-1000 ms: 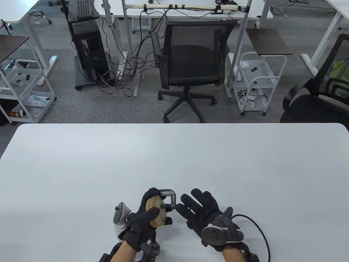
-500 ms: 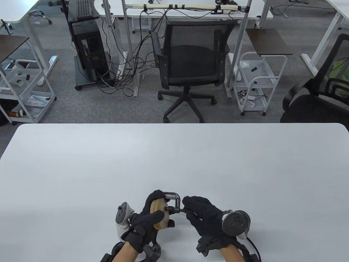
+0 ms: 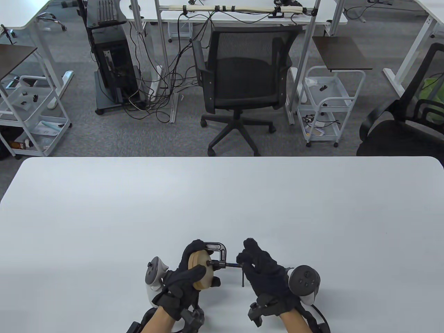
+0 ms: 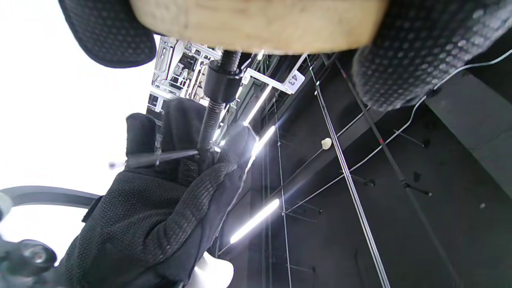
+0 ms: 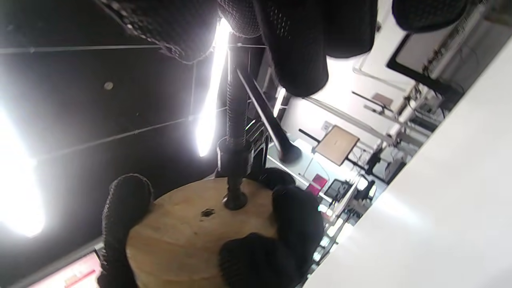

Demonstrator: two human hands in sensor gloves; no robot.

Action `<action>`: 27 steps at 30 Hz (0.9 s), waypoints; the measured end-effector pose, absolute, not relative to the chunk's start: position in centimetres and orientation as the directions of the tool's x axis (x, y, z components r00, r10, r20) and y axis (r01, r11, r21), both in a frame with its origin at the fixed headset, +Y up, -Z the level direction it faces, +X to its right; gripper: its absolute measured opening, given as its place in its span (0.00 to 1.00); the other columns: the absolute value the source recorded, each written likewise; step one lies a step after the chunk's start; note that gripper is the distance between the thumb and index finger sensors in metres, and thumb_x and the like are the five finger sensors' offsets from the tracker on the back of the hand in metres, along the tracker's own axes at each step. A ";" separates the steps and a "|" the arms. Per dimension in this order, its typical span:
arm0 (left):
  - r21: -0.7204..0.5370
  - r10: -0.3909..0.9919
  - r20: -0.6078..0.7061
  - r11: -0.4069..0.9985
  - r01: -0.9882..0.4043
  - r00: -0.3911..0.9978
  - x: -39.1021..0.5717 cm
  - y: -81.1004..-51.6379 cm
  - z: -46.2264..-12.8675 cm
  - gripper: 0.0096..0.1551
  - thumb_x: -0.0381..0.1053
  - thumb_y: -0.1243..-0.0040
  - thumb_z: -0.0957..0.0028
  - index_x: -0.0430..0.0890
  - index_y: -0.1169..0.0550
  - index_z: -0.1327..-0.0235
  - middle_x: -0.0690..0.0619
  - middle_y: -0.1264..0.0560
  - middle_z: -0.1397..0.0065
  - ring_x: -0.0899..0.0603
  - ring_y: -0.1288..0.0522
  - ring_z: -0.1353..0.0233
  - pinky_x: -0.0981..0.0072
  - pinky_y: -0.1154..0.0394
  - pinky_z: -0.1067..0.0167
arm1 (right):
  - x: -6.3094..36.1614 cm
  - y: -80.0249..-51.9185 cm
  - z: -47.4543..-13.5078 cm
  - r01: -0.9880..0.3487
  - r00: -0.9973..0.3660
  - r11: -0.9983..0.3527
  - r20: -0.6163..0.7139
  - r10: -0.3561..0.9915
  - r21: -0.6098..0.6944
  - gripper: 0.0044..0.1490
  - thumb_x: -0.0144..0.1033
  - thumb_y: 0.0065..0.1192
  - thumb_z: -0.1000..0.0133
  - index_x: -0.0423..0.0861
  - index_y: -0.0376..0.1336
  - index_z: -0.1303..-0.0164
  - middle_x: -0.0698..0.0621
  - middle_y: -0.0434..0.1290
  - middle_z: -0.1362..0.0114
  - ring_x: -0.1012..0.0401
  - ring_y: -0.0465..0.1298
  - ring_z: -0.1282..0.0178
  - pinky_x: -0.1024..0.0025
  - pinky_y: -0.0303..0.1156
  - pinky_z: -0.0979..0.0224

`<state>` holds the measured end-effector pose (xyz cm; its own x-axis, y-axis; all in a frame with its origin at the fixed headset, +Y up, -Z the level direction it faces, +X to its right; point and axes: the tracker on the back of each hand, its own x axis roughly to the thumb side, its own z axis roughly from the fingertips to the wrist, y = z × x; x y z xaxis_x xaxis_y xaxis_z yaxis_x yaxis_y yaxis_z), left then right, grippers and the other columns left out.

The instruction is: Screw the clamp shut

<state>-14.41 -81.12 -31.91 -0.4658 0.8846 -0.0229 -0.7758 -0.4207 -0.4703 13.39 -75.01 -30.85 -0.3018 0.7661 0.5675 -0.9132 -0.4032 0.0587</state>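
Note:
A black C-clamp (image 3: 218, 250) sits over a round wooden disc (image 3: 200, 272), near the table's front edge. My left hand (image 3: 184, 277) grips the disc around its rim and holds disc and clamp above the table. The clamp's threaded screw (image 3: 227, 265) points right, its tip against the disc face (image 5: 192, 236). My right hand (image 3: 258, 265) pinches the screw's outer end where the thin handle bar (image 3: 242, 277) crosses it; the bar hangs downward. The left wrist view shows the screw (image 4: 211, 120) running to my right hand (image 4: 168, 192).
The white table (image 3: 222, 201) stretches away beyond the hands. A black office chair (image 3: 242, 79) and white carts (image 3: 326, 104) stand on the floor past the far edge. A cable runs from my right wrist along the table front.
My right hand closed from spread fingers onto the screw's handle end and rolled over. The handle bar now hangs down. The screw shows more length between the frame and my hand.

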 end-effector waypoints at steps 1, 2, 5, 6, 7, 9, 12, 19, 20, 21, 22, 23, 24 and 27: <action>-0.457 0.881 -0.022 -0.429 -0.779 -0.473 -14.5 -81.1 -31.9 0.59 0.70 0.26 0.47 0.58 0.51 0.17 0.49 0.56 0.11 0.22 0.45 0.22 0.35 0.25 0.39 | 13.4 -74.8 -30.8 -0.897 -0.329 -0.440 0.595 0.733 0.046 0.44 0.42 0.63 0.46 0.46 0.52 0.20 0.41 0.70 0.26 0.38 0.62 0.25 0.33 0.61 0.34; -0.440 0.876 -0.013 -0.438 -0.784 -0.482 -14.7 -81.0 -31.9 0.59 0.70 0.26 0.47 0.58 0.51 0.17 0.49 0.55 0.12 0.22 0.44 0.22 0.35 0.25 0.39 | 13.4 -74.4 -30.6 -0.867 -0.368 -0.498 0.629 0.685 0.035 0.44 0.39 0.63 0.47 0.48 0.51 0.20 0.42 0.65 0.22 0.38 0.58 0.24 0.33 0.59 0.33; -0.441 0.862 -0.013 -0.459 -0.771 -0.506 -15.0 -80.8 -32.0 0.58 0.70 0.27 0.47 0.58 0.51 0.17 0.49 0.56 0.12 0.23 0.44 0.22 0.35 0.25 0.39 | 13.1 -73.9 -30.1 -0.754 -0.515 -0.652 0.686 0.515 -0.077 0.50 0.34 0.67 0.49 0.55 0.46 0.18 0.51 0.51 0.14 0.39 0.50 0.21 0.33 0.53 0.29; -0.445 0.861 -0.015 -0.461 -0.768 -0.508 -15.0 -80.8 -32.0 0.59 0.70 0.27 0.47 0.58 0.51 0.17 0.49 0.56 0.12 0.23 0.44 0.22 0.35 0.25 0.39 | 12.9 -73.8 -30.0 -0.714 -0.546 -0.692 0.699 0.462 -0.100 0.53 0.31 0.68 0.50 0.58 0.43 0.19 0.54 0.46 0.14 0.40 0.47 0.20 0.34 0.51 0.27; -0.448 0.861 -0.016 -0.461 -0.766 -0.508 -15.0 -80.8 -32.0 0.59 0.70 0.27 0.47 0.58 0.51 0.17 0.49 0.56 0.11 0.23 0.44 0.22 0.35 0.25 0.39 | 12.5 -73.8 -29.9 -0.664 -0.577 -0.738 0.711 0.402 -0.122 0.57 0.30 0.69 0.50 0.61 0.40 0.20 0.57 0.40 0.13 0.42 0.44 0.20 0.34 0.48 0.26; -0.456 0.859 -0.023 -0.464 -0.759 -0.511 -15.0 -80.8 -31.9 0.59 0.70 0.27 0.47 0.58 0.51 0.17 0.49 0.56 0.11 0.23 0.44 0.22 0.35 0.25 0.39 | 11.8 -73.7 -29.4 -0.582 -0.617 -0.789 0.738 0.272 -0.196 0.61 0.24 0.69 0.52 0.71 0.37 0.25 0.58 0.33 0.15 0.43 0.40 0.19 0.34 0.44 0.25; -0.460 0.837 -0.065 -0.508 -0.728 -0.543 -14.8 -81.0 -31.9 0.59 0.70 0.27 0.46 0.58 0.51 0.17 0.49 0.56 0.11 0.23 0.44 0.22 0.36 0.25 0.39 | 10.9 -73.5 -28.7 -0.434 -0.669 -0.832 0.742 0.041 -0.345 0.64 0.26 0.72 0.54 0.71 0.34 0.26 0.59 0.30 0.17 0.44 0.38 0.19 0.35 0.43 0.24; -0.473 0.849 -0.054 -0.486 -0.735 -0.526 -14.9 -80.9 -32.0 0.58 0.70 0.27 0.46 0.58 0.51 0.16 0.49 0.55 0.11 0.22 0.44 0.22 0.35 0.25 0.39 | 10.2 -73.9 -28.5 -0.437 -0.658 -0.834 0.752 0.041 -0.337 0.43 0.42 0.66 0.46 0.64 0.47 0.24 0.59 0.47 0.15 0.44 0.46 0.19 0.35 0.48 0.25; -0.468 0.861 -0.044 -0.466 -0.751 -0.507 -14.9 -81.0 -32.0 0.58 0.70 0.27 0.47 0.58 0.51 0.16 0.49 0.55 0.11 0.22 0.44 0.22 0.35 0.24 0.39 | 10.3 -73.7 -28.4 -0.460 -0.651 -0.810 0.758 0.029 -0.364 0.41 0.43 0.66 0.47 0.62 0.51 0.24 0.56 0.53 0.17 0.44 0.49 0.20 0.35 0.50 0.25; -0.474 0.867 -0.043 -0.455 -0.754 -0.497 -14.9 -81.1 -32.1 0.58 0.70 0.27 0.47 0.58 0.51 0.16 0.49 0.55 0.11 0.22 0.44 0.22 0.35 0.24 0.39 | 10.3 -73.6 -28.3 -0.466 -0.653 -0.795 0.758 0.011 -0.390 0.38 0.46 0.64 0.47 0.60 0.54 0.25 0.54 0.58 0.18 0.45 0.52 0.20 0.36 0.53 0.26; -0.480 0.869 -0.048 -0.453 -0.752 -0.493 -14.8 -81.2 -32.0 0.58 0.70 0.27 0.46 0.58 0.51 0.16 0.49 0.55 0.11 0.23 0.44 0.22 0.35 0.25 0.39 | 10.4 -73.5 -28.3 -0.479 -0.655 -0.779 0.756 0.009 -0.405 0.37 0.49 0.62 0.47 0.59 0.57 0.26 0.54 0.63 0.21 0.46 0.56 0.21 0.37 0.57 0.27; -0.478 0.871 -0.052 -0.452 -0.753 -0.489 -14.8 -81.2 -32.0 0.58 0.70 0.27 0.46 0.58 0.51 0.16 0.49 0.55 0.11 0.22 0.44 0.22 0.35 0.25 0.39 | 10.5 -73.4 -28.2 -0.509 -0.650 -0.765 0.759 0.040 -0.396 0.35 0.50 0.61 0.47 0.57 0.59 0.27 0.52 0.66 0.23 0.47 0.59 0.22 0.38 0.59 0.28; -0.476 0.876 -0.050 -0.443 -0.760 -0.480 -14.8 -81.3 -32.0 0.58 0.70 0.27 0.47 0.58 0.51 0.16 0.49 0.55 0.11 0.22 0.44 0.22 0.35 0.25 0.39 | 10.5 -73.4 -28.2 -0.542 -0.641 -0.754 0.763 0.085 -0.371 0.34 0.51 0.61 0.47 0.56 0.62 0.28 0.51 0.69 0.25 0.47 0.61 0.23 0.38 0.60 0.29; -0.479 0.889 -0.060 -0.424 -0.768 -0.453 -14.7 -81.3 -32.0 0.58 0.70 0.27 0.47 0.57 0.50 0.16 0.48 0.55 0.12 0.22 0.44 0.23 0.35 0.25 0.40 | 11.1 -73.7 -28.8 -0.717 -0.555 -0.669 0.741 0.378 -0.196 0.32 0.50 0.64 0.47 0.52 0.68 0.33 0.49 0.76 0.32 0.46 0.68 0.28 0.36 0.64 0.32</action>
<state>-14.72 -81.26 -32.02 -0.4532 0.8894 -0.0598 -0.7684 -0.4238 -0.4795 11.14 -73.74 -28.82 -0.5554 0.3782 0.7406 -0.7170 -0.6690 -0.1961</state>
